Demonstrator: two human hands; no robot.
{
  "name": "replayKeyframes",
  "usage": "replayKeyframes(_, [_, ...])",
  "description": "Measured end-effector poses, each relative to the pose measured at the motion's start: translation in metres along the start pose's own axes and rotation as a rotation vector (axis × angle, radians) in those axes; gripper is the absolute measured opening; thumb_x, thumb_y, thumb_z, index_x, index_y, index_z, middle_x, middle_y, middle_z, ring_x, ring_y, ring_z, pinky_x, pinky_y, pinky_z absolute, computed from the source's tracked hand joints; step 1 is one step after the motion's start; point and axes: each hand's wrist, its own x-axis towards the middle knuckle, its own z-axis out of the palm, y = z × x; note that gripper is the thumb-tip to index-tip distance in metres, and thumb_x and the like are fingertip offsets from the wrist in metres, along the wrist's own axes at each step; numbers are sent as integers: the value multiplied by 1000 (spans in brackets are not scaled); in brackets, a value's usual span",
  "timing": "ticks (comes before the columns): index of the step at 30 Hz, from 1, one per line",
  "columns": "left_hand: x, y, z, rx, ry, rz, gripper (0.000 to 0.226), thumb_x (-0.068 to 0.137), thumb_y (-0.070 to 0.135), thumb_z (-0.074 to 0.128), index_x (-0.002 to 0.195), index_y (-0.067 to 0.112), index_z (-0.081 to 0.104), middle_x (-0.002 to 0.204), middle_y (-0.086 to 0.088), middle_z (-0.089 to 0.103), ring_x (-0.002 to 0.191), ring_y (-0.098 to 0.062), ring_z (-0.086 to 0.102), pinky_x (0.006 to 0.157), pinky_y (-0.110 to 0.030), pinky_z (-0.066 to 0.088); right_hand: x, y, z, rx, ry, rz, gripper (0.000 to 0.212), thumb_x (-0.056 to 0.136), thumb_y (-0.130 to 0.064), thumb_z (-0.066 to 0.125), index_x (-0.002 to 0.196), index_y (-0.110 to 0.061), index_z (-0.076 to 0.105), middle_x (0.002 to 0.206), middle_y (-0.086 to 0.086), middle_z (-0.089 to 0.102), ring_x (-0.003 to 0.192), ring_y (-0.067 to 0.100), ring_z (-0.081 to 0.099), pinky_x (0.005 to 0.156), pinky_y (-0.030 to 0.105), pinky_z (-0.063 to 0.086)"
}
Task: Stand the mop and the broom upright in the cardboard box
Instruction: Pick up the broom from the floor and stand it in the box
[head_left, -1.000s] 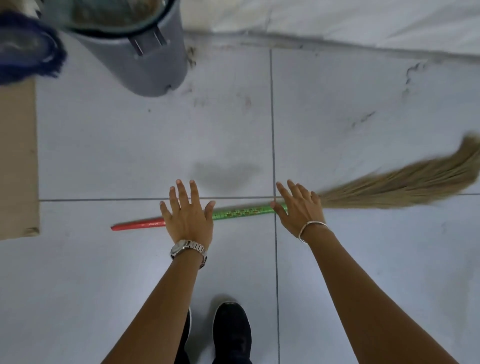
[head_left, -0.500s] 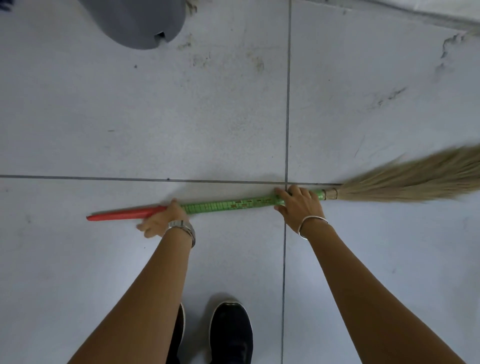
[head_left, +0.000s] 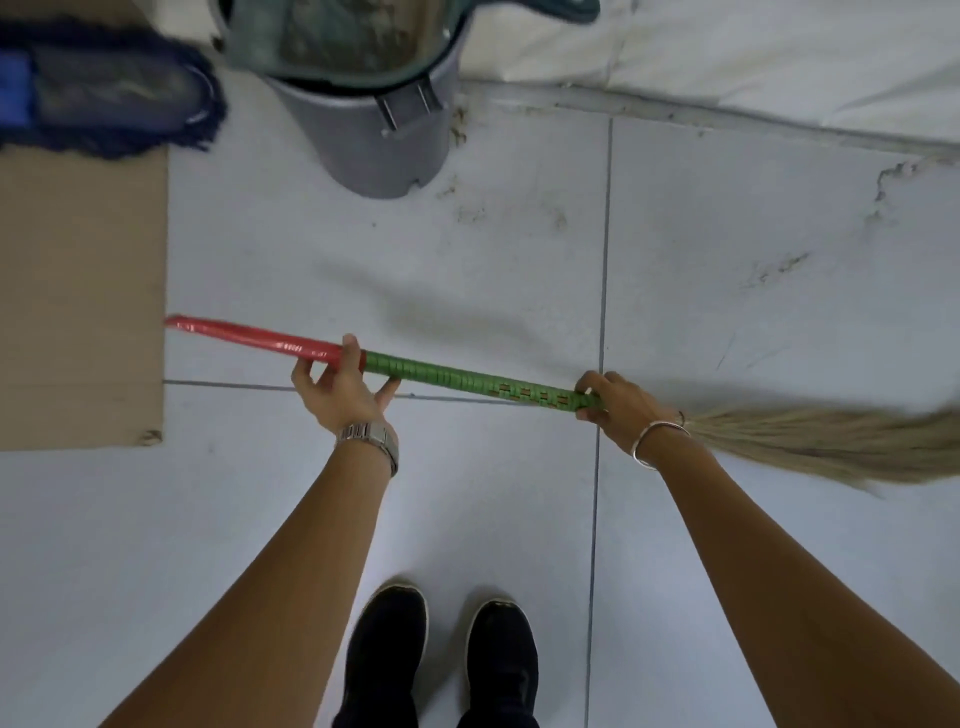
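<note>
Nearest you, your 2 black shoes (head_left: 441, 660) stand on the tiled floor (head_left: 519, 260), and above them your 2 hands carry 1 broom (head_left: 467, 382) lying nearly level: your left hand (head_left: 340, 387) is curled around the handle where red meets green, and your right hand (head_left: 615, 402) is closed around the green end just beside the straw bristles (head_left: 831, 441), which trail off to the right. Farther on, 1 grey bin (head_left: 374, 124) stands on the floor ahead, well apart from the broom. To its left, 1 blue mop (head_left: 104, 93) head lies at the top of 1 cardboard box (head_left: 78, 291), whose brown face runs along the left edge.
</note>
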Motion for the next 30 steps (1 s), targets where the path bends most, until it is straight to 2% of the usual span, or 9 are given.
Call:
replayKeyframes(6, [-50, 131, 34, 17, -160, 202, 37, 79, 18, 72, 109, 29, 53, 122, -14, 60, 99, -15, 63, 67, -45, 60, -28, -62, -83, 191, 16, -56, 32, 83, -21, 63, 114, -19, 58, 108, 16, 61, 99, 33, 58, 86, 39, 47])
replayKeyframes(10, [-105, 231, 55, 16, -326, 343, 49, 77, 17, 73, 121, 22, 51, 108, -7, 57, 86, -10, 65, 64, -43, 61, -66, -111, -147, 300, 73, -109, 30, 79, -20, 67, 109, -16, 61, 103, 14, 68, 95, 31, 62, 89, 37, 50])
replayKeyframes(14, [-176, 331, 68, 16, -473, 496, 38, 76, 11, 74, 105, 21, 52, 101, -4, 55, 84, -12, 63, 54, -33, 59, -115, -160, -213, 430, 160, -178, 28, 77, -17, 69, 104, -16, 62, 102, 13, 69, 86, 21, 61, 82, 25, 45])
replayKeyframes(17, [-241, 408, 71, 45, -564, 670, 36, 75, 6, 73, 94, 29, 53, 91, 4, 58, 68, 1, 66, 46, -26, 56, -163, -202, -264, 523, 218, -256, 28, 76, -11, 70, 102, -10, 63, 98, 16, 68, 87, 26, 63, 88, 34, 51])
replayKeyframes(19, [-291, 462, 66, 74, -616, 787, 38, 75, 6, 73, 94, 31, 52, 88, 4, 56, 63, 0, 65, 43, -24, 55, -203, -232, -301, 607, 245, -303, 28, 74, -5, 71, 101, -5, 63, 90, 14, 64, 85, 28, 62, 92, 45, 51])
replayKeyframes(21, [-338, 510, 61, 102, -670, 879, 40, 74, 6, 74, 96, 30, 52, 86, 5, 55, 63, -3, 65, 42, -24, 54, -239, -259, -334, 671, 241, -358, 28, 74, -3, 71, 100, -3, 61, 85, 8, 60, 85, 26, 59, 92, 47, 51])
replayKeyframes(25, [-434, 597, 35, 103, -732, 1025, 42, 72, 7, 76, 102, 26, 52, 85, 7, 57, 63, -4, 67, 46, -31, 58, -313, -317, -393, 799, 227, -488, 27, 74, 5, 68, 94, -6, 53, 78, 0, 60, 80, 20, 58, 80, 28, 53])
replayKeyframes(27, [-471, 630, 20, 95, -729, 1083, 42, 71, 9, 77, 104, 23, 54, 85, 6, 59, 64, -5, 68, 47, -33, 58, -341, -343, -413, 847, 262, -520, 30, 73, 4, 69, 99, 0, 55, 83, 12, 63, 79, 22, 60, 77, 29, 55])
replayKeyframes(30, [-516, 676, -13, 56, -716, 1142, 43, 70, 12, 78, 105, 24, 57, 86, 6, 60, 67, -6, 69, 49, -33, 59, -388, -384, -432, 885, 282, -586, 25, 74, 2, 70, 92, -5, 55, 75, 7, 59, 70, 22, 59, 69, 30, 57])
